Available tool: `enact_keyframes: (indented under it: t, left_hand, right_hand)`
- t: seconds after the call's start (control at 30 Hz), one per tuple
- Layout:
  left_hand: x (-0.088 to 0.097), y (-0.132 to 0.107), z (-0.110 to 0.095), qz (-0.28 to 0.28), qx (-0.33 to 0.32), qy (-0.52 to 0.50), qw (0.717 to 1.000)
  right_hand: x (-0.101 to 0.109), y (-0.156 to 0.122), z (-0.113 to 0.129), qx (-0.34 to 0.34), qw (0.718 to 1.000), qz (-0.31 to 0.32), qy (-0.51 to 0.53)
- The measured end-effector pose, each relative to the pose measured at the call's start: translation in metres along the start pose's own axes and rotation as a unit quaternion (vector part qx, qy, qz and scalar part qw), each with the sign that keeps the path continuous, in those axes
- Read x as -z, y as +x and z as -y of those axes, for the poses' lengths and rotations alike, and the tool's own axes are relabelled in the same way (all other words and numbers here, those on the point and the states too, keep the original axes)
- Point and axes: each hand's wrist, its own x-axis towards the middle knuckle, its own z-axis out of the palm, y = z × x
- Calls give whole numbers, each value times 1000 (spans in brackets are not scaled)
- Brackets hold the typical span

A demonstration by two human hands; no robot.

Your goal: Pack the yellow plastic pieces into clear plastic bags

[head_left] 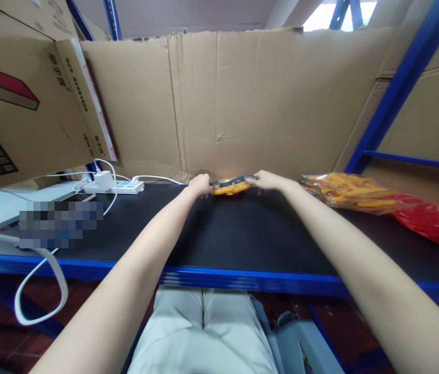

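Both arms reach forward to the back of the black shelf top (238, 234). Between my hands lies a flat packet (232, 187), yellow-orange with a dark blue upper edge; its exact kind is too small to make out. My left hand (201, 185) is closed on its left end, and my right hand (264, 181) is closed on its right end. The packet is close to the cardboard wall (266, 104) behind it. To the right of my right hand rests a clear plastic bag (350, 191) of yellow-orange pieces.
A red plastic bag (433, 221) lies at the far right. On the left are a white power strip (116, 187) with plugs and cables, a phone (81, 197) and a pale flat panel (21, 205). A blue metal edge (250, 279) runs along the front.
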Motion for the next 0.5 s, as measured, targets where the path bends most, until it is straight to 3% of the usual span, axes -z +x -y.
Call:
enact_keyframes:
  t: [0.03, 0.07, 0.13, 0.2, 0.3, 0.4, 0.5]
  left_hand:
    - [5, 6, -9, 20, 38, -73, 996]
    - [9, 13, -18, 1, 63, -161, 985]
    - [15, 25, -39, -72, 100, -336, 934]
    - [19, 33, -59, -102, 98, -423, 895]
    - [24, 35, -79, -128, 59, -454, 880]
    - [28, 29, -85, -149, 20, -442, 884]
    - [33, 24, -82, -129, 43, -432, 891]
  right_hand:
    - [9, 5, 2, -37, 996, 22, 80]
    - [16, 10, 5, -66, 984, 17, 166]
    - [28, 22, 12, -91, 939, -62, 326]
    - [35, 34, 22, -95, 880, -174, 433]
    - [39, 48, 34, -92, 828, -257, 490]
    - [42, 52, 41, -81, 822, -271, 494]
    - [47, 47, 45, -82, 823, -257, 501]
